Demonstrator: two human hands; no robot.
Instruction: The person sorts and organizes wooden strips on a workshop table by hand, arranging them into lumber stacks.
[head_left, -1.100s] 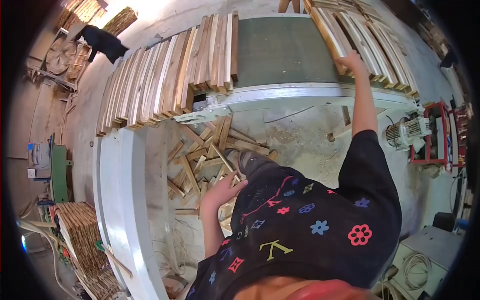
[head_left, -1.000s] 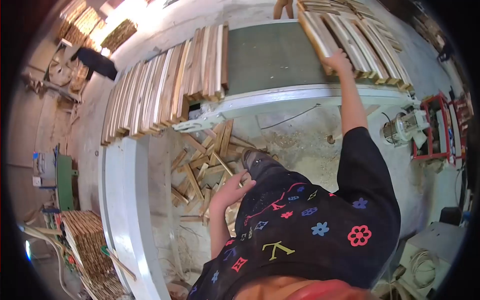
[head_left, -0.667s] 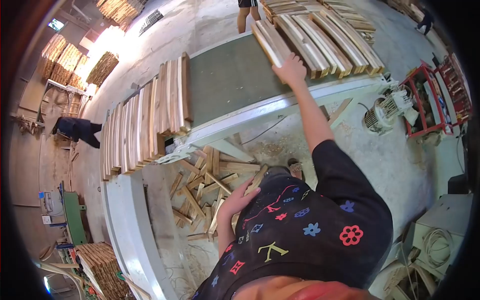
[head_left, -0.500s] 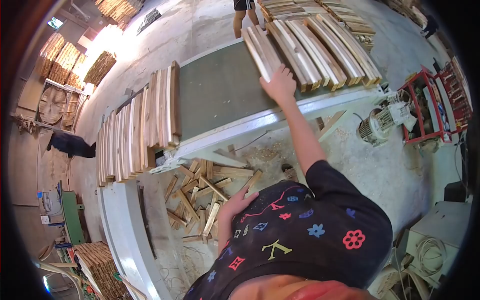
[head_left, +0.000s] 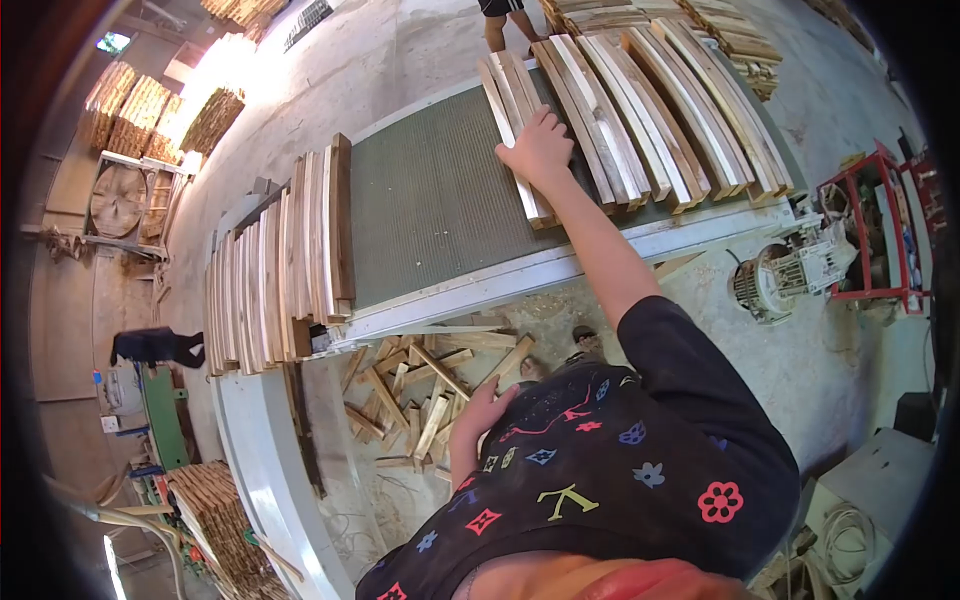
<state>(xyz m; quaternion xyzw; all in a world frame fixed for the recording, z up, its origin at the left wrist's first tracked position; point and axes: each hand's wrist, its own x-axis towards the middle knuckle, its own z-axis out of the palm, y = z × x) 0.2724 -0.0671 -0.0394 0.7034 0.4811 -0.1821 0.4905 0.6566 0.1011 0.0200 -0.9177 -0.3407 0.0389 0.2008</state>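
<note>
Green belt (head_left: 420, 200) beneath wooden slats (head_left: 600, 120)

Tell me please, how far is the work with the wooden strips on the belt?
Looks done: the left-end strips stand packed side by side. In hand: a small group of strips, which the right hand spans near mid-belt. Probably left: the right-end groups, with gaps between some. The final arrangement cannot be told.

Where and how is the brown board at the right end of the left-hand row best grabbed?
Probably by its near end, coming from the right: the long, narrow brown board has bare belt along that side, while neighbouring boards crowd its left.
</note>
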